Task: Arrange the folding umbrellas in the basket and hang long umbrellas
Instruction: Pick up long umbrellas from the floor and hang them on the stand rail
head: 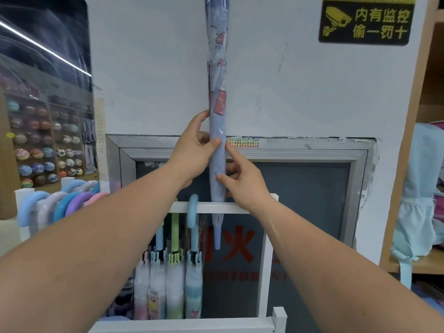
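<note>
The left hand [194, 150] and right hand [242, 181] both grip a long lavender-blue plastic-wrapped umbrella [217, 131]. It stands upright before the white wall [300, 80], tip down behind the white rack rail [240, 208].

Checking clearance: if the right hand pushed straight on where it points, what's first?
The right hand meets the long umbrella it holds; behind that, probably the cabinet's metal frame, depth unclear.
</note>
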A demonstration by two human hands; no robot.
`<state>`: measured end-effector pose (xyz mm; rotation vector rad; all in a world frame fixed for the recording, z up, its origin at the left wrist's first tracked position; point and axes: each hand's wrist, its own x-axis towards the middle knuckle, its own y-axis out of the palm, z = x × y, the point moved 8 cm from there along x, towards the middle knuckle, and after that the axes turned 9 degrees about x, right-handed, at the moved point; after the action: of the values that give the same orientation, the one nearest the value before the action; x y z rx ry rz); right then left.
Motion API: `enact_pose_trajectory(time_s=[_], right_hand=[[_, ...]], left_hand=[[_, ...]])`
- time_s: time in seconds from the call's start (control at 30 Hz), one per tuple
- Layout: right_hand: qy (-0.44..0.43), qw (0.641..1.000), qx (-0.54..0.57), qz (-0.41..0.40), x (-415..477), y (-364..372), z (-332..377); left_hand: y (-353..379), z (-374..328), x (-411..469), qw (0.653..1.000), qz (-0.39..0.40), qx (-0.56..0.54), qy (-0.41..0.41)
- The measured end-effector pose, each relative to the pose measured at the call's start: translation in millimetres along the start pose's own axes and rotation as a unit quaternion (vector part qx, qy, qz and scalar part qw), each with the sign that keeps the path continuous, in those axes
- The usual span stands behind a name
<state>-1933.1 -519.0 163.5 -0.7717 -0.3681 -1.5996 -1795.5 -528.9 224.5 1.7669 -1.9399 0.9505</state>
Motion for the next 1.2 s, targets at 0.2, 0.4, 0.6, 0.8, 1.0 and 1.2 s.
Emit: enact_pose_trajectory(time_s=[0.2, 0.4, 0.6, 0.8, 1.0, 1.2], right_hand=[[-0.011, 0.997, -0.021, -0.068, 8, -16, 9], [-0.038, 0.997, 0.021, -0.069, 31, -11, 37], [-0.037, 0.997, 0.015, -0.067, 33, -6, 37], [-0.025, 0.998, 0.014, -0.062, 25, -6, 23], [-0.01, 1.0, 0.006, -0.029, 9, -4, 7], [-0.008, 1.0, -0.01, -0.018, -1, -2, 3]], left_hand=[[-1, 19, -10, 0.999, 0.038, -0.002, -0.014], [7, 32, -23, 0.997, 0.071, -0.013, -0.014], [10, 49, -27, 0.997, 0.072, 0.025, -0.018], [10, 51, -28, 0.994, 0.083, 0.062, -0.026], [-8, 37, -11, 0.996, 0.0, 0.088, -0.013], [-7, 16, -3, 0.997, -0.003, 0.072, 0.012]])
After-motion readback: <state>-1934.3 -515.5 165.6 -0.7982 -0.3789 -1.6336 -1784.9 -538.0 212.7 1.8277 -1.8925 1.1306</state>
